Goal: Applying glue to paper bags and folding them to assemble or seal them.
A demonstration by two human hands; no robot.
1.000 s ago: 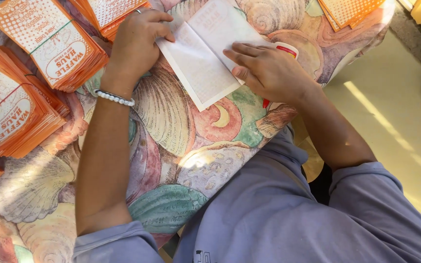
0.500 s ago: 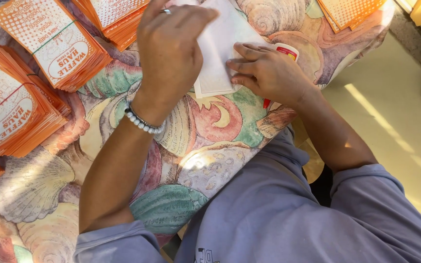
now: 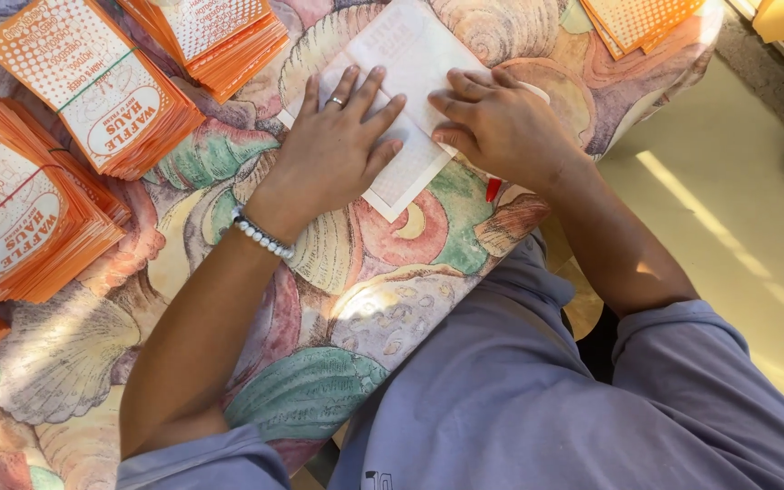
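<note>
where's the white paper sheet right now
In the head view the white paper sheet lies top centre on the shell-patterned tablecloth, pressed flat under the left hand and right hand, right of the orange stacks.

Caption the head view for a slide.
Left hand and right hand press flat on a white paper bag on a shell-patterned tablecloth, beside orange bag stacks.

Left hand (image 3: 336, 145) flat, fingers spread; right hand (image 3: 498, 122) pressing, fingers bent
</note>
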